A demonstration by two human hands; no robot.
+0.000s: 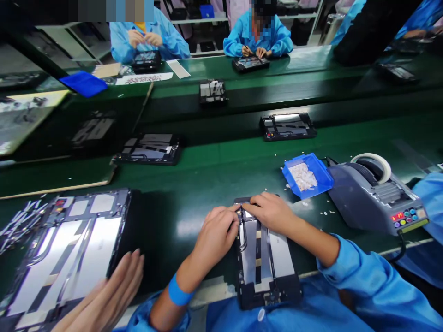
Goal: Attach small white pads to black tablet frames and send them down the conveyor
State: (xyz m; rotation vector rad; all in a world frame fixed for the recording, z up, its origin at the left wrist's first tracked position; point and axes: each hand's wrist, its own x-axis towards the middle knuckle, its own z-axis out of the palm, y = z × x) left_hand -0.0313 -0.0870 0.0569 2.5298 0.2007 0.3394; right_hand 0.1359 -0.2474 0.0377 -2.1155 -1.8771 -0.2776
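Note:
An opened tablet (282, 251), its silver batteries and dark flat cables showing, lies in front of me, its near end over the table's edge. My left hand (216, 230), with a blue band at the wrist, reaches its upper left corner. The fingers are curled, the fingertips pressed together on a small part I cannot make out. From the other side my right hand (273, 212) closes round the tablet's top end, thumb and index finger close to the left fingertips. Both hands cover much of that end.
Left, another person's hand (117, 286) rests beside a larger-looking opened tablet (100, 249). Right stand a blue tray (320, 175) of small white pieces and a grey tape dispenser (360, 198). More opened tablets (289, 125) lie ahead. Two people in blue work opposite.

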